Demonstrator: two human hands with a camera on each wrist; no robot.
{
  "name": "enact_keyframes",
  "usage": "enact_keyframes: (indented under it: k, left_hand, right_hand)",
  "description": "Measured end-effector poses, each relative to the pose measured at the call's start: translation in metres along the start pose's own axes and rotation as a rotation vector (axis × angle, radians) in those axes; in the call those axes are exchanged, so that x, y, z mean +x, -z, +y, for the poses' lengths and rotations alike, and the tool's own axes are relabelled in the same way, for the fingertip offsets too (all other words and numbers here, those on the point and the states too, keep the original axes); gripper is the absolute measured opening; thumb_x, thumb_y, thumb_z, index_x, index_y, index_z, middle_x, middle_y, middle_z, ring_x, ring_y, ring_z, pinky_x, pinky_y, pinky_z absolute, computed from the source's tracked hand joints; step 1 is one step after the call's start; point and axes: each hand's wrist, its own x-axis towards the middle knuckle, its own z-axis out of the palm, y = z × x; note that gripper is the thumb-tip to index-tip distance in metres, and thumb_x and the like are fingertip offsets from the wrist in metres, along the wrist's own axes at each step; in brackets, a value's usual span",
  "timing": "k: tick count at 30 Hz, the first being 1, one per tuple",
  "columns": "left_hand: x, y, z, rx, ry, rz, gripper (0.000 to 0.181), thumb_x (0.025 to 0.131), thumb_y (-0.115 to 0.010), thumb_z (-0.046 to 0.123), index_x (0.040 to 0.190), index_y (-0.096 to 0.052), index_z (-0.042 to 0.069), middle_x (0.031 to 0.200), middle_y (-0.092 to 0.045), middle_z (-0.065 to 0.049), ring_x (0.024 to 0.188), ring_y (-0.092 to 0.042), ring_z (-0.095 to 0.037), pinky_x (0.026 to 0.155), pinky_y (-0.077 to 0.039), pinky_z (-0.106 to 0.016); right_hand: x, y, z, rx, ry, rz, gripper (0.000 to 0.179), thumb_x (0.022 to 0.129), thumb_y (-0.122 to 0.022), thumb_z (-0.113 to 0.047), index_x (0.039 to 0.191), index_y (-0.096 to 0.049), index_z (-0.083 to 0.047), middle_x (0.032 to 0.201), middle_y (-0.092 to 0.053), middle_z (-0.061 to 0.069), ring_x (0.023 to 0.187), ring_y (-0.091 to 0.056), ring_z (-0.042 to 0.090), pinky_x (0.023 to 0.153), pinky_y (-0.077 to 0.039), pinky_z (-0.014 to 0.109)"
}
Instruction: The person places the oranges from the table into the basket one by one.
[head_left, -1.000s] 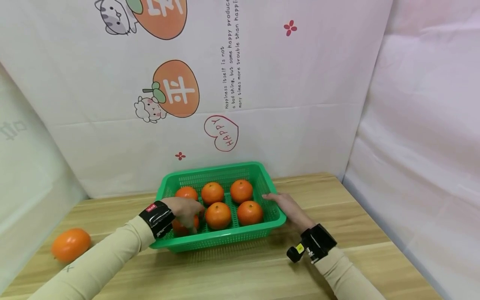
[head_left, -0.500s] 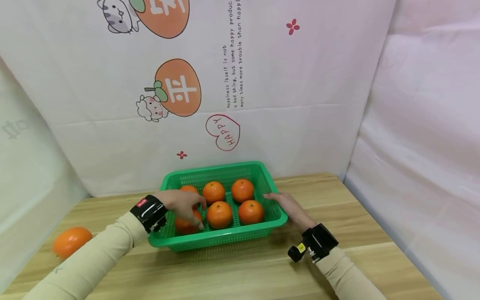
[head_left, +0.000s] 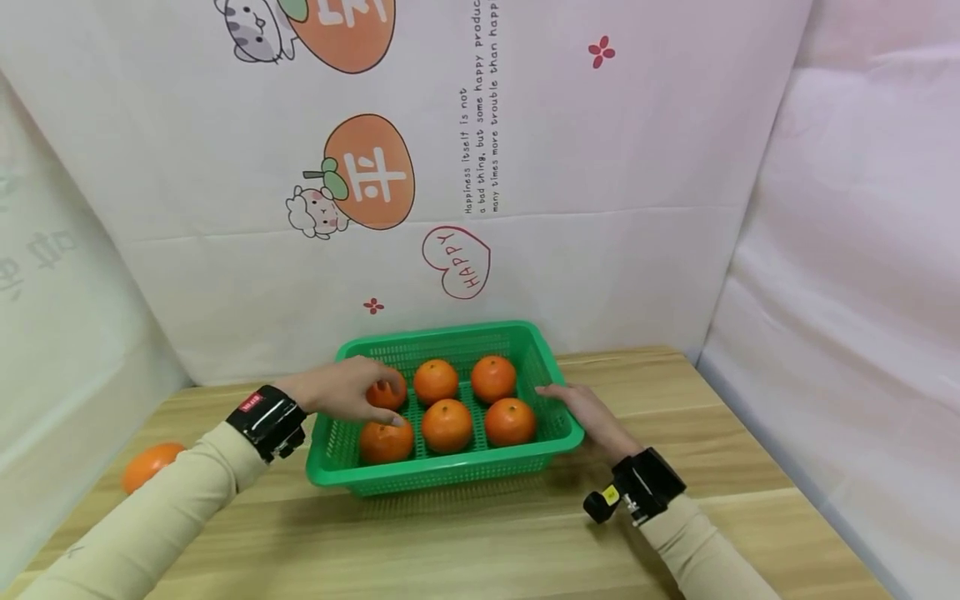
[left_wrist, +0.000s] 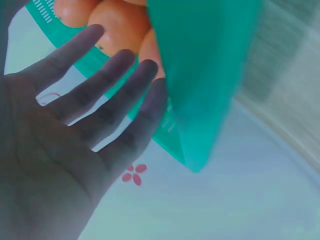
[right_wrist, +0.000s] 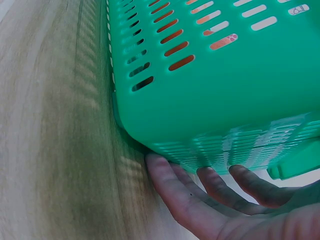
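A green plastic basket [head_left: 450,472] with slotted walls stands on the table and holds several oranges in two rows. My left hand [head_left: 341,390] hovers over its left end, above the front-left orange [head_left: 387,442] and partly covering the back-left orange [head_left: 388,388]. In the left wrist view the fingers of the left hand [left_wrist: 60,125] are spread and grip nothing. At the opposite end my right hand [head_left: 588,417] holds the basket, one digit over the rim. In the right wrist view the right hand's fingers [right_wrist: 175,195] lie against the outer wall.
One more orange fruit [head_left: 152,467] lies on the wooden table [head_left: 465,550] at the left, partly behind the left sleeve. A white printed cloth [head_left: 600,208] hangs behind the basket. White sheets [head_left: 847,250] close off both sides.
My left hand has moved from the front-left orange up and leftward, its fingers opening and letting that orange go in the basket. The right hand keeps its place on the basket.
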Motion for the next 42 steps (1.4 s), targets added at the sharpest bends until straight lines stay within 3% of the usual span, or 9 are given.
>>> enact_keyframes:
  k: [7, 9, 16, 22, 29, 39, 42]
  left_hand:
    - [-0.003, 0.005, -0.016, 0.051, -0.003, 0.12, 0.057, 0.095, -0.072, 0.057, 0.126, -0.071, 0.009, 0.125, -0.068, -0.011, 0.106, -0.065, -0.026, 0.092, -0.056, -0.045]
    - [-0.005, 0.005, -0.022, 0.076, 0.013, 0.165, 0.055, 0.095, -0.072, 0.056, 0.124, -0.071, 0.01, 0.125, -0.066, -0.013, 0.104, -0.065, -0.026, 0.09, -0.056, -0.046]
    - [-0.015, 0.004, -0.041, 0.123, 0.094, 0.317, 0.047, 0.097, -0.073, 0.046, 0.127, -0.069, 0.009, 0.134, -0.06, -0.022, 0.117, -0.06, -0.039, 0.093, -0.057, -0.057]
    - [-0.033, 0.005, -0.062, 0.147, 0.15, 0.389, 0.052, 0.099, -0.071, 0.047, 0.131, -0.066, 0.007, 0.132, -0.059, -0.024, 0.113, -0.06, -0.039, 0.083, -0.059, -0.055]
    - [-0.064, 0.003, -0.084, 0.178, 0.237, 0.379, 0.056, 0.099, -0.068, 0.052, 0.13, -0.066, 0.006, 0.13, -0.063, -0.024, 0.108, -0.065, -0.037, 0.081, -0.06, -0.055]
    - [-0.107, -0.009, -0.113, 0.283, 0.305, 0.291, 0.051, 0.096, -0.072, 0.05, 0.116, -0.071, 0.003, 0.107, -0.068, -0.02, 0.088, -0.067, -0.032, 0.071, -0.058, -0.051]
    - [-0.118, -0.014, -0.12, 0.276, 0.338, 0.249, 0.055, 0.093, -0.074, 0.052, 0.114, -0.071, 0.002, 0.104, -0.067, -0.021, 0.082, -0.066, -0.032, 0.07, -0.057, -0.052]
  right_hand:
    - [0.0, 0.002, 0.001, 0.021, -0.007, -0.007, 0.071, 0.103, -0.057, -0.041, 0.153, -0.042, 0.007, 0.125, -0.074, 0.018, 0.095, -0.074, 0.016, 0.086, -0.063, 0.034]
    - [0.0, 0.002, 0.001, 0.024, -0.007, -0.01, 0.071, 0.104, -0.057, -0.041, 0.154, -0.042, 0.007, 0.129, -0.072, 0.02, 0.097, -0.074, 0.016, 0.088, -0.063, 0.035]
    - [0.0, -0.001, 0.0, -0.026, 0.007, -0.006, 0.069, 0.104, -0.055, -0.04, 0.152, -0.045, 0.009, 0.129, -0.072, 0.022, 0.096, -0.074, 0.015, 0.087, -0.062, 0.034]
    - [0.001, -0.001, -0.001, -0.032, 0.019, -0.01, 0.068, 0.104, -0.056, -0.04, 0.15, -0.047, 0.01, 0.122, -0.075, 0.019, 0.094, -0.075, 0.015, 0.086, -0.063, 0.034]
    - [0.002, 0.001, 0.0, -0.012, 0.012, -0.005, 0.067, 0.103, -0.056, -0.04, 0.149, -0.049, 0.009, 0.12, -0.076, 0.018, 0.092, -0.075, 0.017, 0.084, -0.063, 0.034]
    - [0.001, 0.001, -0.001, -0.048, 0.024, -0.005, 0.067, 0.104, -0.055, -0.041, 0.148, -0.05, 0.009, 0.113, -0.077, 0.015, 0.09, -0.075, 0.016, 0.081, -0.061, 0.03]
    - [0.001, 0.001, 0.0, -0.051, 0.022, -0.004, 0.066, 0.104, -0.055, -0.04, 0.147, -0.051, 0.01, 0.11, -0.078, 0.014, 0.089, -0.074, 0.016, 0.081, -0.061, 0.031]
